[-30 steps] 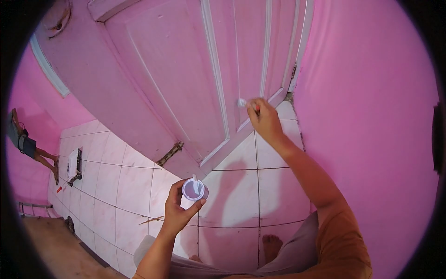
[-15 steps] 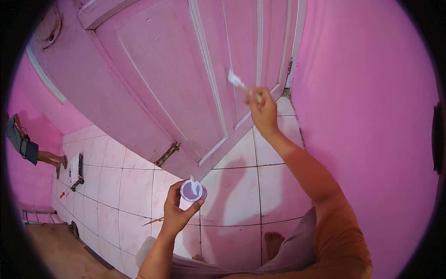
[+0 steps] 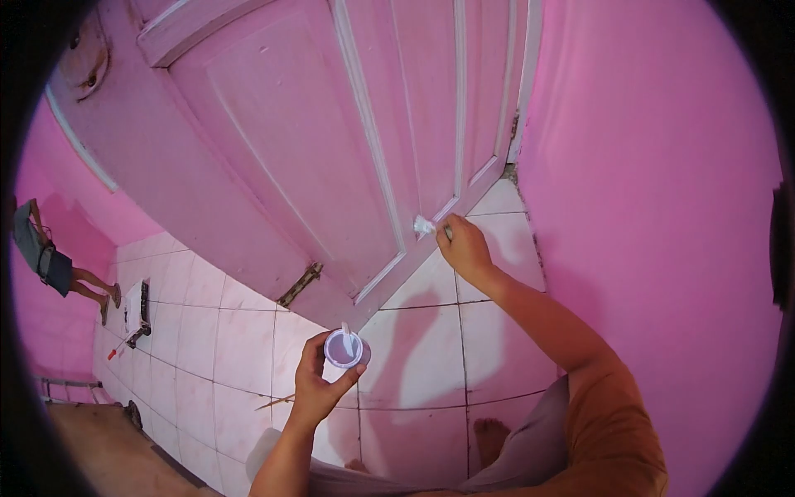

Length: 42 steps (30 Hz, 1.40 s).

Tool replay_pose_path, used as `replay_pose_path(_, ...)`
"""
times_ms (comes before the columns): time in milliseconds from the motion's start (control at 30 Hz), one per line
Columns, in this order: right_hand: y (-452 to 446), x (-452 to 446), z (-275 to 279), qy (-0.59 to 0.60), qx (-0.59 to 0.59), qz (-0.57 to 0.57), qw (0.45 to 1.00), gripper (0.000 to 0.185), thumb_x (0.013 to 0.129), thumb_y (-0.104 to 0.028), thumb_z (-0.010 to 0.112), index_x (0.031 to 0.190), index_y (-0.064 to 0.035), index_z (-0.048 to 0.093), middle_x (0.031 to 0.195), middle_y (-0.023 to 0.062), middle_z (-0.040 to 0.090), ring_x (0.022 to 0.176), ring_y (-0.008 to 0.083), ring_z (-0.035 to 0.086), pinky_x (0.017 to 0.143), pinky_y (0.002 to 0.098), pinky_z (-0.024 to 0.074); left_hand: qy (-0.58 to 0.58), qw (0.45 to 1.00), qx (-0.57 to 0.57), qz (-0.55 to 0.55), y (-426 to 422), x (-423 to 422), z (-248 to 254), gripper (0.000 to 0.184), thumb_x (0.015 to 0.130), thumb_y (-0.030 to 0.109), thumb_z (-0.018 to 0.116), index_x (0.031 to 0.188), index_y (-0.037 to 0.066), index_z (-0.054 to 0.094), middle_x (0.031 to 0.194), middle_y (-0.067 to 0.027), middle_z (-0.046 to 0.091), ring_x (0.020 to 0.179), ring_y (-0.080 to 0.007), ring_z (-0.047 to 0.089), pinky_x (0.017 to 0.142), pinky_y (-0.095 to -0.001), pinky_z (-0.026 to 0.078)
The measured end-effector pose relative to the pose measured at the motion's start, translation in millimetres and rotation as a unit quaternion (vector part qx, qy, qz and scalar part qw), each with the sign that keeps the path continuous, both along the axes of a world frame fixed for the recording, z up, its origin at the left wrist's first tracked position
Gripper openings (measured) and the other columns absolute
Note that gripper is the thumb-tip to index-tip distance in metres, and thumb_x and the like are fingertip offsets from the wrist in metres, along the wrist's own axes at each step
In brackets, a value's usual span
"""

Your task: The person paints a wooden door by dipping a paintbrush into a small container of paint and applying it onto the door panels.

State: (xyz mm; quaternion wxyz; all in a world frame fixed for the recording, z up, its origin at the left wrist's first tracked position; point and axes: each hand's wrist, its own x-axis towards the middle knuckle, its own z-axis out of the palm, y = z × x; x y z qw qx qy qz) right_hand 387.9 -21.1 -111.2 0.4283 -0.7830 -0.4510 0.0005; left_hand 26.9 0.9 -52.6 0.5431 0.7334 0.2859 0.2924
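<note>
My left hand (image 3: 321,383) is wrapped round a small paint cup (image 3: 342,349) with a pale stirring stick (image 3: 348,338) standing in it. In my right hand (image 3: 465,248) is a paintbrush (image 3: 424,225), its bristles white with paint. The bristles are at the lower part of the pink panelled door (image 3: 273,157), by the white moulding near its bottom edge. Whether they touch the surface I cannot tell. My fingers cover most of the brush handle.
A metal bolt (image 3: 299,284) sits at the door's lower corner. Pink wall (image 3: 654,207) rises on my right. Farther left, another person (image 3: 50,257) stands near a white tray-like object (image 3: 135,308) on the tiled floor (image 3: 248,331). A thin stick (image 3: 276,402) lies by my left wrist.
My right hand has moved down with the paintbrush, from higher on the door panel to near its bottom moulding. My left hand and the cup have stayed almost in place.
</note>
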Motion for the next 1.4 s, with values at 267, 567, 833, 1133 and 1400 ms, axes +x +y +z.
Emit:
replay_pose_path(267,26,8,168,-0.047,0.232,0.001,0.972,0.017,0.090,-0.013,0.067,0.086,0.0027,0.060,0.074,0.0183,0.061,0.064,0.0363,0.059,0.060,0.0407,0.0468,0.012,1.000,-0.019,-0.009,-4,-6,4,0.065,0.077,0.006,0.085,0.130,0.001,0.047,0.127,-0.0130,0.058,0.120,-0.0219,0.057,0.107,-0.0368,0.043)
replay_pose_path(567,41,18,297,0.000,0.474,0.013,0.881,0.014,0.094,-0.014,0.068,0.095,-0.0002,0.066,0.071,0.0101,0.061,0.063,0.0178,0.058,0.060,0.0332,0.0464,-0.004,0.999,-0.036,-0.018,-2,0,11,0.069,0.075,0.001,0.085,0.132,0.001,0.045,0.134,-0.0179,0.056,0.128,-0.0274,0.054,0.111,-0.0424,0.042)
replay_pose_path(833,22,19,144,0.002,0.282,0.032,0.959,0.012,0.096,-0.010,0.064,0.104,-0.0036,0.059,0.089,0.0142,0.065,0.079,0.0305,0.067,0.067,0.0382,0.0506,0.010,1.000,-0.001,0.013,-1,22,58,0.069,0.075,0.000,0.085,0.132,-0.001,0.046,0.130,-0.0156,0.058,0.121,-0.0233,0.058,0.107,-0.0377,0.045)
replay_pose_path(1133,-11,32,209,0.086,0.221,0.073,0.969,0.011,0.091,-0.010,0.073,0.098,-0.0023,0.070,0.081,0.0091,0.062,0.066,0.0163,0.058,0.060,0.0296,0.0461,0.016,0.998,-0.021,0.058,-18,49,137,0.067,0.077,0.001,0.084,0.131,0.000,0.046,0.131,-0.0165,0.059,0.122,-0.0229,0.058,0.107,-0.0373,0.045)
replay_pose_path(1400,30,47,325,0.175,0.436,0.136,0.872,0.016,0.099,-0.016,0.066,0.103,-0.0007,0.067,0.080,0.0034,0.063,0.061,0.0118,0.058,0.057,0.0245,0.0448,0.008,0.999,-0.039,0.015,3,63,162,0.069,0.075,0.000,0.085,0.131,0.002,0.045,0.137,-0.0188,0.056,0.129,-0.0264,0.054,0.111,-0.0419,0.041)
